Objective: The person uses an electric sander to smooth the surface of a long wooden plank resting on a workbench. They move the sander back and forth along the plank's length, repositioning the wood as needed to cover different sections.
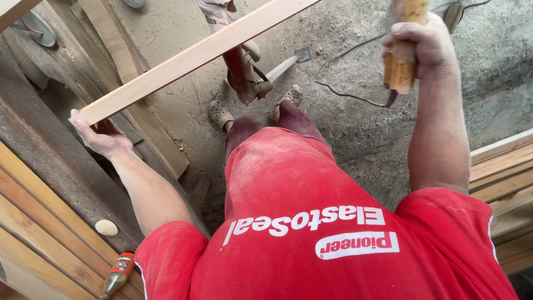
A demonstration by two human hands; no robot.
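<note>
Head view looks straight down over a red short-sleeved shirt (311, 233) with white lettering and a white oval patch on it.

Left hand (100, 136) is closed on the near end of a long pale planed wooden board (189, 58): thumb lies on the top face at the corner, the other fingers curl underneath, mostly hidden. Board is straight, smooth, light tan, with square edges. Its long axis runs diagonally from lower left at the hand up to the upper right, where it leaves the top edge; it is held above the floor, over the dark workbench edge.

Right hand (419, 47) is fisted tight around a light wooden tool handle (402, 53), fingers pressed together and wrapped round. Handle stands nearly upright, dark tip pointing down; what tool it is can't be told.

Bottom left, a small bottle with orange label and dark cap (117, 273) lies on stacked wooden planks (39, 233), cap toward the lower left. More planks (505, 172) are stacked at right.

Farther out: dusty sawdust-covered floor (361, 128), grey shoes (221, 114), a metal trowel blade (283, 66), a thin black cable (344, 91).
</note>
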